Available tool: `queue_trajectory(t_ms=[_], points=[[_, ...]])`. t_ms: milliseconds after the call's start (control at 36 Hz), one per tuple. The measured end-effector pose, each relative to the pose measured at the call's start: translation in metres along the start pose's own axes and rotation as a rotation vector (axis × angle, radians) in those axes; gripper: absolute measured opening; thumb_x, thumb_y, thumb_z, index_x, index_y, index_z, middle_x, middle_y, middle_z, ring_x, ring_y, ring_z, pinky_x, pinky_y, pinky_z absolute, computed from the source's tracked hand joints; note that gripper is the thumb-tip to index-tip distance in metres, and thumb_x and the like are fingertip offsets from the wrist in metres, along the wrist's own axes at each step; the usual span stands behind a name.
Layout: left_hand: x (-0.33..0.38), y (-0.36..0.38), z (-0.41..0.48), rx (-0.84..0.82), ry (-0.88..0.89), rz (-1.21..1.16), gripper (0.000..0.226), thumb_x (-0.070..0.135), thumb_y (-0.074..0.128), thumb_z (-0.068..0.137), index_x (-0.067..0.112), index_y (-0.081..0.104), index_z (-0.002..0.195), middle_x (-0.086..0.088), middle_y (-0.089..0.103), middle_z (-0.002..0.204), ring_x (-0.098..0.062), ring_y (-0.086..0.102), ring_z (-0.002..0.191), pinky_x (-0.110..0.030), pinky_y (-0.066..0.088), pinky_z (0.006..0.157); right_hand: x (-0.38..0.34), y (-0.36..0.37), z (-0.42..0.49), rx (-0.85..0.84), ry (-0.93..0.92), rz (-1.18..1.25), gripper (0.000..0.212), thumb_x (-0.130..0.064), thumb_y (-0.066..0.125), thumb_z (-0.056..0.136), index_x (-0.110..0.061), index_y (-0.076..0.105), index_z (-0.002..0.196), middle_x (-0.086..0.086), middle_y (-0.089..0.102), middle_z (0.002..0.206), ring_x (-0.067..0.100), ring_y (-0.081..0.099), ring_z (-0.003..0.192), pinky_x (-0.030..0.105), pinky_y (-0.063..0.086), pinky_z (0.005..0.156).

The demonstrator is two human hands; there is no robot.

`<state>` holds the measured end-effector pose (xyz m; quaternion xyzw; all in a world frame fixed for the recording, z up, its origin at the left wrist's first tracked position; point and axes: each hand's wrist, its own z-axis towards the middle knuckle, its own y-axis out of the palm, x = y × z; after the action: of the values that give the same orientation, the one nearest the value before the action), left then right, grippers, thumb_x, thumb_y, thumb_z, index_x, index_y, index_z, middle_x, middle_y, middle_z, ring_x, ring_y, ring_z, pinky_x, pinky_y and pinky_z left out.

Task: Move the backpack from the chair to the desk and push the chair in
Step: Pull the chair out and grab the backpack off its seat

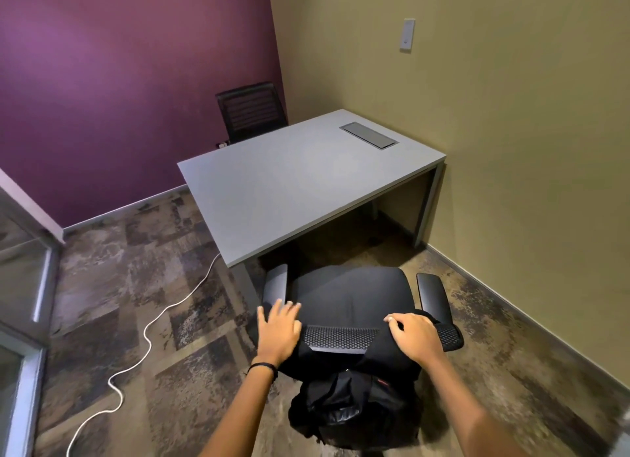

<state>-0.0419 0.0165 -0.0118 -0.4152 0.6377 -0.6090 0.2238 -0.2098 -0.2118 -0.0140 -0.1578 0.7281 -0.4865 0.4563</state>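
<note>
A black office chair [351, 293] stands in front of the grey desk [300, 180], with its seat just outside the desk's near edge. A black backpack [354, 409] hangs behind the chair's mesh backrest [341, 337], and its black fabric drapes over the right part of the backrest's top. My left hand [278, 330] hovers with fingers spread at the backrest's left corner and holds nothing. My right hand [414, 337] lies on the draped backpack fabric, with its fingers curled down over it.
A second black chair [252, 110] stands behind the desk against the purple wall. A white cable [146, 334] snakes across the carpet on the left. A grey cable hatch [368, 135] is set into the desktop. The beige wall runs close on the right, and a glass partition [20, 286] on the left.
</note>
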Motion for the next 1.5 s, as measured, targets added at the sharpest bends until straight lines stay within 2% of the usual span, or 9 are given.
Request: queue_trajectory(t_ms=[83, 250, 472, 583, 722, 1083, 1306, 1389, 1500], points=[[0.002, 0.009, -0.014, 0.067, 0.175, -0.027, 0.075, 0.055, 0.006, 0.078, 0.027, 0.053, 0.128, 0.007, 0.057, 0.133, -0.013, 0.042, 0.131, -0.047, 0.003, 0.116, 0.001, 0.001, -0.001, -0.007, -0.009, -0.007, 0.030, -0.027, 0.042, 0.095, -0.021, 0.069, 0.107, -0.003, 0.070, 0.111, 0.017, 0.060, 0.106, 0.036, 0.041, 0.101], [-0.007, 0.019, -0.024, 0.194, 0.278, -0.086, 0.051, 0.049, 0.027, 0.087, 0.028, 0.063, 0.116, 0.009, 0.068, 0.116, -0.011, 0.059, 0.108, -0.035, 0.008, 0.110, 0.003, 0.001, -0.004, -0.027, -0.053, -0.056, 0.030, -0.030, 0.041, 0.095, -0.022, 0.069, 0.103, -0.003, 0.071, 0.107, 0.017, 0.062, 0.101, 0.036, 0.041, 0.095], [-0.003, 0.013, -0.018, 0.313, 0.228, -0.139, 0.053, 0.050, 0.028, 0.084, 0.023, 0.071, 0.098, 0.006, 0.074, 0.100, -0.014, 0.065, 0.096, -0.032, 0.023, 0.104, 0.003, -0.018, 0.000, -0.147, -0.087, -0.136, 0.035, -0.038, 0.034, 0.097, -0.025, 0.064, 0.109, -0.006, 0.067, 0.116, 0.017, 0.058, 0.108, 0.037, 0.042, 0.091], [-0.005, 0.009, -0.016, 0.298, 0.217, -0.138, 0.057, 0.052, 0.024, 0.083, 0.022, 0.072, 0.095, 0.005, 0.074, 0.097, -0.015, 0.064, 0.095, -0.039, 0.032, 0.104, 0.001, -0.017, 0.000, -0.145, -0.088, -0.150, 0.037, -0.039, 0.032, 0.097, -0.023, 0.063, 0.109, -0.003, 0.066, 0.116, 0.018, 0.058, 0.106, 0.039, 0.042, 0.091], [-0.014, 0.012, -0.018, 0.333, 0.083, -0.161, 0.058, 0.045, 0.020, 0.082, 0.016, 0.071, 0.083, 0.001, 0.073, 0.085, -0.020, 0.065, 0.090, -0.048, 0.028, 0.108, 0.002, -0.012, -0.001, -0.119, -0.094, -0.138, 0.035, -0.036, 0.032, 0.097, -0.022, 0.063, 0.104, -0.002, 0.068, 0.110, 0.018, 0.060, 0.101, 0.037, 0.043, 0.088], [-0.013, 0.023, -0.038, 0.357, 0.036, -0.070, 0.053, 0.041, 0.025, 0.088, 0.019, 0.068, 0.108, 0.001, 0.070, 0.110, -0.016, 0.061, 0.108, -0.055, 0.029, 0.108, 0.007, -0.007, 0.000, -0.054, -0.113, -0.137, 0.033, -0.031, 0.035, 0.096, -0.020, 0.066, 0.103, -0.001, 0.069, 0.109, 0.018, 0.062, 0.097, 0.034, 0.044, 0.086], [-0.024, 0.026, -0.053, 0.337, 0.046, -0.005, 0.058, 0.049, 0.018, 0.094, 0.020, 0.059, 0.124, -0.003, 0.063, 0.126, -0.021, 0.056, 0.118, -0.058, 0.028, 0.106, 0.002, -0.010, -0.003, -0.075, -0.083, -0.091, 0.044, -0.037, 0.026, 0.092, -0.019, 0.066, 0.098, 0.000, 0.069, 0.109, 0.022, 0.061, 0.100, 0.045, 0.042, 0.095], [-0.032, 0.030, -0.065, 0.294, 0.070, -0.018, 0.065, 0.053, 0.003, 0.095, 0.024, 0.045, 0.135, -0.002, 0.053, 0.138, -0.015, 0.039, 0.129, -0.052, 0.016, 0.112, 0.002, -0.009, -0.002, -0.062, -0.075, -0.088, 0.033, -0.028, 0.035, 0.096, -0.018, 0.066, 0.095, 0.001, 0.070, 0.107, 0.023, 0.061, 0.099, 0.044, 0.042, 0.094], [-0.031, 0.039, -0.085, 0.220, 0.157, 0.002, 0.053, 0.047, 0.005, 0.098, 0.028, 0.020, 0.145, 0.000, 0.028, 0.152, -0.010, 0.010, 0.143, -0.043, -0.008, 0.115, -0.002, -0.013, -0.003, -0.060, -0.054, -0.071, 0.045, -0.036, 0.026, 0.091, -0.019, 0.067, 0.095, 0.000, 0.070, 0.106, 0.024, 0.061, 0.100, 0.045, 0.041, 0.094]])
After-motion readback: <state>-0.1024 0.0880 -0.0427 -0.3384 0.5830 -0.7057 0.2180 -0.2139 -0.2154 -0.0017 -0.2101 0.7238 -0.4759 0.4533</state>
